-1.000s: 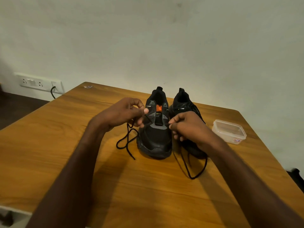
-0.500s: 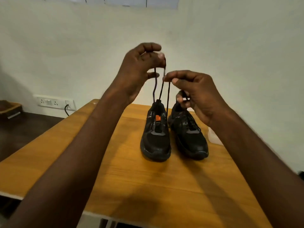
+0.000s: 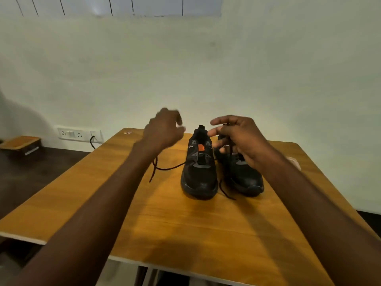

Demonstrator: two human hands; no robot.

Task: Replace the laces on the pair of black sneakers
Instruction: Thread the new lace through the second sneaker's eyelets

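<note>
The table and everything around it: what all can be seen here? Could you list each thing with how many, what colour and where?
table: one, orange-brown wood, centre, against the wall
sneakers: two, black, side by side on the table's far half, toes toward the camera; the left one has an orange tab
lace: one, black, runs from the left sneaker out over the table to the left; another end lies between the toes
container: one, clear, on the table right of the sneakers, mostly hidden by the right arm
socket panel: one, white, on the wall at left, black cable plugged in
box: one, brown, far left, on the dark floor
left hand: blurred, above the table, grip unclear
right hand: over the right sneaker, fingers loose
</note>
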